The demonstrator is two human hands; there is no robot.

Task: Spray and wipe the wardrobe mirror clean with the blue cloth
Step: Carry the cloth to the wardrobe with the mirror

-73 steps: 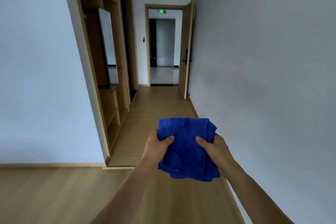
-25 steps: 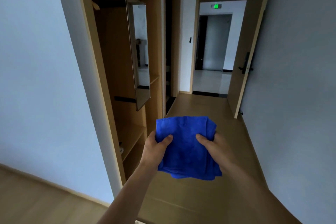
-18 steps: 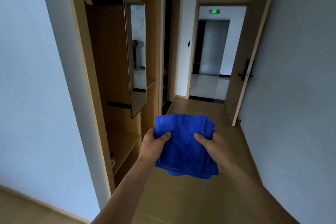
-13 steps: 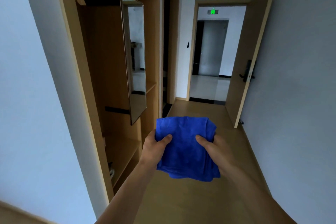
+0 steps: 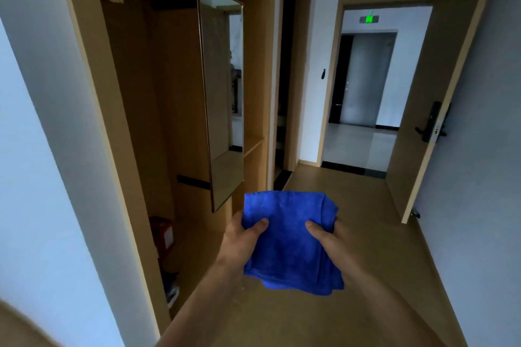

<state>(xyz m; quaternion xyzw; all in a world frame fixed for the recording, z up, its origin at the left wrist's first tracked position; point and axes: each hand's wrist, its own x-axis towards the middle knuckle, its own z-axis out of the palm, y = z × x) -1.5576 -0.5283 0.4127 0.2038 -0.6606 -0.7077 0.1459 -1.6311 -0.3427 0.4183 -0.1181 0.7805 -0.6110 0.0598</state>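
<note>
1. Holding: the blue cloth [image 5: 290,245] is being carried folded at waist height in front of the person. The left hand [image 5: 239,239] and right hand [image 5: 329,242] are each gripping one side of it. The fingers of both hands are clamping the fabric, thumbs on top and the rest hidden underneath.

2. Key relation: the mirror [image 5: 222,93] is hanging ahead of the cloth, up and to the left. Its long axis is running vertically and its face is showing at a steep slant. Its lower corner is appearing just above the cloth's left edge, though it is judged to lie farther off in depth. The left hand is sitting nearer to it.

3. Mounting: the mirror is standing out from the wardrobe [image 5: 169,93] on dark brackets, one near the top and one near the bottom.

4. Surroundings: a red box [image 5: 162,231] is sitting low inside the wardrobe. An open door [image 5: 439,93] is standing to the right, and the wooden floor [image 5: 366,234] is running on toward it.

5. Obstructions: nothing is lying between the hands and the glass.

6. Assessment: no spray bottle is showing in view. Spraying is judged not yet begun, and one hand will need freeing for it. The slanted view suggests the person will need to turn left to face the glass squarely before wiping.
</note>
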